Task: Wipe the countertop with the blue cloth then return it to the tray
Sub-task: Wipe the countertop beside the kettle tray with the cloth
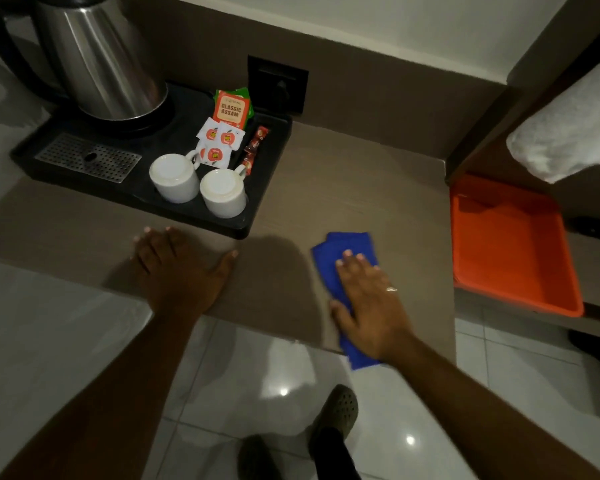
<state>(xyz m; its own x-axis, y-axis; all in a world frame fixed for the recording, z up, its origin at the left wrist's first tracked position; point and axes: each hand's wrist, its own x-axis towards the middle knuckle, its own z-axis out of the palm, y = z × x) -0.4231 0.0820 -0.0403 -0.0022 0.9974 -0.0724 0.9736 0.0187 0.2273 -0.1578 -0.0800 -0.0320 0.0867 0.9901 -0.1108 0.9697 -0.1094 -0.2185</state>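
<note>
A folded blue cloth (340, 251) lies on the brown countertop (343, 188) near its front edge, one end hanging over the edge. My right hand (368, 299) presses flat on top of the cloth, fingers spread, covering its middle. My left hand (181, 268) rests palm down on the bare countertop to the left, fingers apart, holding nothing. An empty orange tray (510, 247) sits to the right on a lower shelf, past the counter's right edge.
A black tray (271, 188) at the back left holds a steel kettle (94, 57), two upturned white cups (175, 176), tea sachets (231, 109) and a drip grate (87, 157). A white towel (568, 133) lies above the orange tray. Tiled floor and my shoes (336, 417) show below.
</note>
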